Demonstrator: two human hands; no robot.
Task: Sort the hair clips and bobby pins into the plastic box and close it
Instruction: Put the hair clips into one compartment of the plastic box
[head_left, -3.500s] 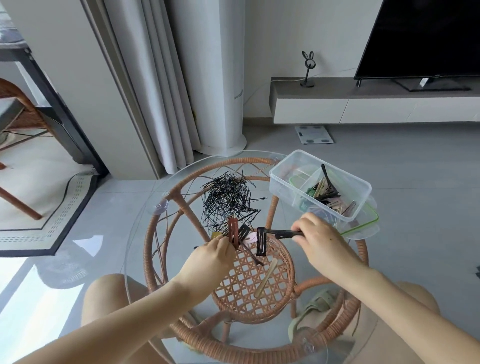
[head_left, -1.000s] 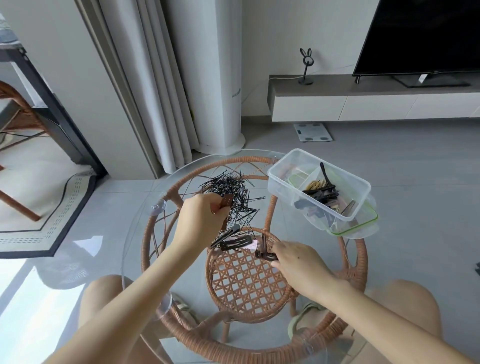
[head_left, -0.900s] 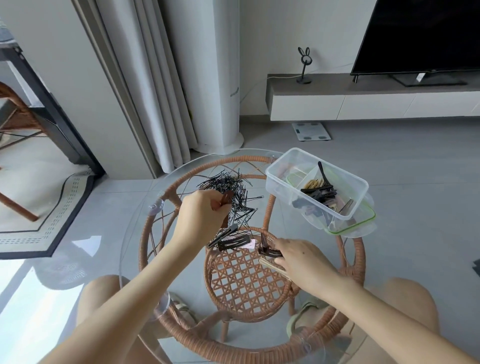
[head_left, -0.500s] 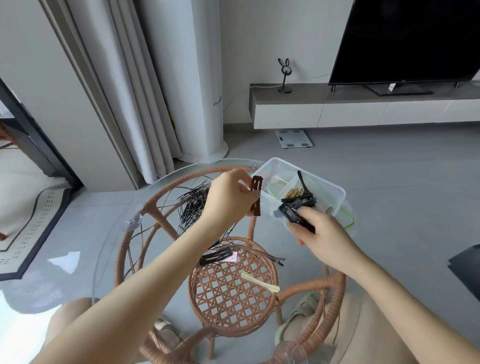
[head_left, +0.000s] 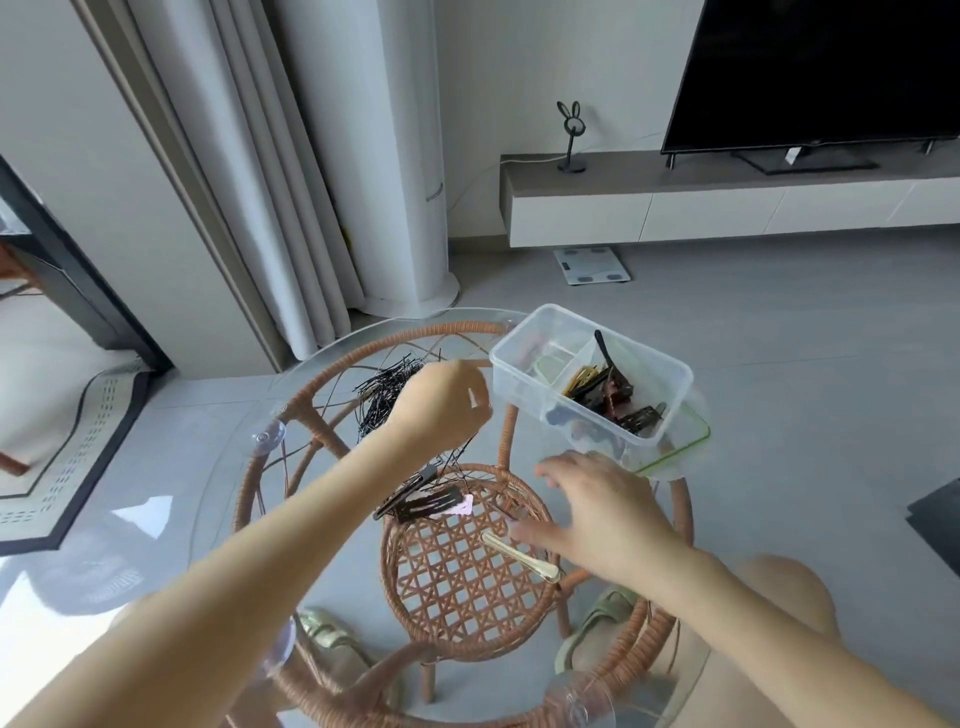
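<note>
The plastic box (head_left: 519, 387) stands open on its lid (head_left: 687, 446) at the far right of the glass surface (head_left: 234, 519), some clips already inside. In front of the box a beige clip (head_left: 521, 555) lies flat, its long axis diagonal, the far end pointing left of the box. The right hand (head_left: 597, 512) hovers over it with released grip, probably to take it. The left hand (head_left: 444, 408) is just left of the box, above the bobby pins (head_left: 384, 397); its grip I cannot tell.

I read the plastic box (head_left: 523, 401) as clear, over a green-edged lid (head_left: 681, 451), with black, brown and gold clips (head_left: 609, 396) inside. The bobby pins (head_left: 382, 395) are black, as are the hair clips (head_left: 423, 501) mid-bench. One pale gold clip (head_left: 519, 555) (cream, perhaps) lies nearer me. The bench (head_left: 234, 493) is clear glass over tan, lattice-woven rattan.
</note>
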